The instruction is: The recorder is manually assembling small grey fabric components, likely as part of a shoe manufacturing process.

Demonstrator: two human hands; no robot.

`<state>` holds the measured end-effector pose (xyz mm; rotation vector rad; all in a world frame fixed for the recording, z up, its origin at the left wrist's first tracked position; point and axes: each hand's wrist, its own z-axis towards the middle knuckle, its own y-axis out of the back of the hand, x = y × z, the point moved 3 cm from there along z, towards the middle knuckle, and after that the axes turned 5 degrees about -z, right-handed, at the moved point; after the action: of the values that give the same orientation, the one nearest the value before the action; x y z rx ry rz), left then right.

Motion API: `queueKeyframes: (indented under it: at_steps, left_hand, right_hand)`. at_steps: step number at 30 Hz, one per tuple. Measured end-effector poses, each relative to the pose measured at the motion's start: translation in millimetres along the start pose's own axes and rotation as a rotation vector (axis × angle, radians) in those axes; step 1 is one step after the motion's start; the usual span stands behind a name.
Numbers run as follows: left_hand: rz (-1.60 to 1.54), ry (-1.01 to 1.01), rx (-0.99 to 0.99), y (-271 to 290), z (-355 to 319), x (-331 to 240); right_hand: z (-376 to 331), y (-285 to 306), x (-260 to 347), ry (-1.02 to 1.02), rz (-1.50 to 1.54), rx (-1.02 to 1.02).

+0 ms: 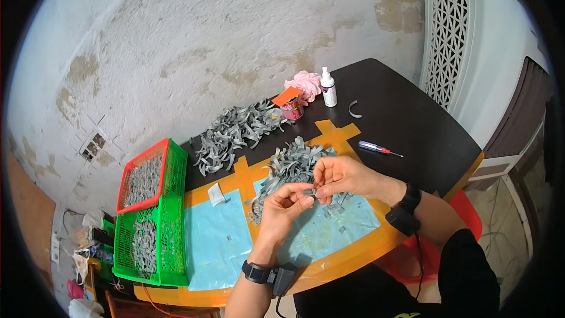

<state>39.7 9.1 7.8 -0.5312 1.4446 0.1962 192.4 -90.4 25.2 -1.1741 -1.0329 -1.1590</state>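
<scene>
Above the blue sheet [329,241], my left hand [284,207] and my right hand [344,178] meet with fingertips almost touching. Both are closed in a pinch on a small grey piece [310,192], its exact kind too small to make out. A heap of curved grey strips [291,168] lies just beyond my hands. Several tiny cut grey pieces [336,205] are scattered on the sheet beneath my right hand.
At the left, a green basket [175,218] and a red-rimmed basket [122,188] hold small grey pieces. A second strip heap [235,132] lies by the wall. Farther back are a can [291,109], pink cloth [306,84] and spray bottle [329,89]; a screwdriver [376,148] lies right.
</scene>
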Motion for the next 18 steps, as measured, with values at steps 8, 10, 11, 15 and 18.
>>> queueKeyframes:
  at_steps: [8,10,11,15,18]
  left_hand:
    - [-0.127,-0.11,-0.024,-5.9,2.3,6.5]
    - [-0.158,-0.091,-0.013,-5.4,1.6,7.3]
    - [-0.161,-0.084,-0.01,-5.4,1.0,6.5]
    - [-0.13,-0.075,0.045,-3.1,4.1,4.0]
    - [-0.027,-0.006,0.13,-8.3,3.1,1.6]
  right_hand:
    - [-0.1,-1.7,-3.8,0.027,0.001,0.025]
    - [0.8,-2.9,-4.5,0.053,-0.024,0.047]
    - [0.9,-3.7,-4.0,0.052,-0.022,0.048]
    - [2.2,1.8,-1.2,0.03,-0.103,-0.008]
    - [2.0,2.3,0.1,0.043,-0.181,-0.019]
